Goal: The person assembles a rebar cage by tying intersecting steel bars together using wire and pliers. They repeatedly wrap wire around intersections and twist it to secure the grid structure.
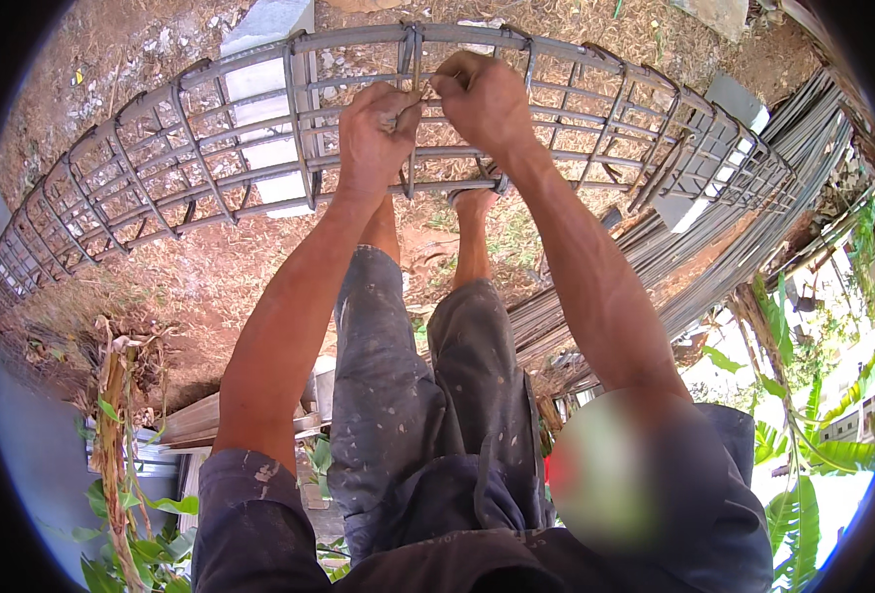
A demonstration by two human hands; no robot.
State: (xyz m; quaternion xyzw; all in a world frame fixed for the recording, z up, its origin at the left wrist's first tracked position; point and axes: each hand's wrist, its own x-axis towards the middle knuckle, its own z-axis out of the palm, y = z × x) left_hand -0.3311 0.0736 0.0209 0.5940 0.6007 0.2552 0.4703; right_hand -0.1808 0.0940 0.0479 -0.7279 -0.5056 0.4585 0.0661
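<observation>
A long rebar cage (304,126) runs across the view in front of me, its lengthwise bars crossed by square stirrups. My left hand (373,133) is closed in a fist against a stirrup near the middle of the cage. A small pale bit shows between its fingers, too little to name. Just right of it, my right hand (482,104) has its fingers curled in a pinch at the same stirrup. Whatever the pinch holds is hidden. A thin tan upright piece (416,71) rises between both hands, beside the stirrup.
Pale blocks (277,193) support the cage left of centre, with a grey block (679,208) under its right end. Bundled loose steel bars (645,262) lie behind it at right. My legs stand close to the cage on dry, straw-littered ground (151,237). Planks and plants are nearer me.
</observation>
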